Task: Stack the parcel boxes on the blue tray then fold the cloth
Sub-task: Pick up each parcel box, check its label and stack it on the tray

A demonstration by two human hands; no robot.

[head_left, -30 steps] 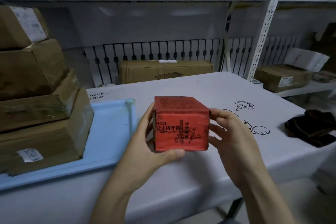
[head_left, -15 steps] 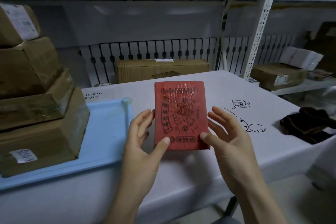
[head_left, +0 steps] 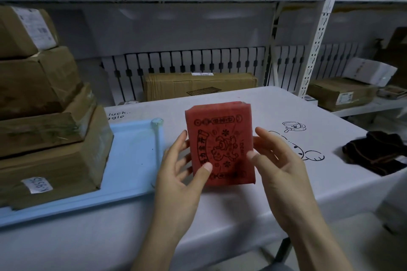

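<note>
Red box (head_left: 220,143) at centre, printed face up, held above surface (head_left: 286,200). Left hand (head_left: 180,169) and right hand (head_left: 277,160) pinch its sides, fingers partly spread. Brown stack (head_left: 44,130) on blue tray (head_left: 132,160) at 9 o'clock; cloth (head_left: 376,154) at 3. Best: firm grip, flat landing atop stack.

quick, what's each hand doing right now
Left hand: holding the red box, thumb on its front.
Right hand: holding the same box's right side.

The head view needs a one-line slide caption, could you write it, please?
Both hands, left and right, hold a red parcel box above the table, beside stacked cardboard boxes on the blue tray.
</note>
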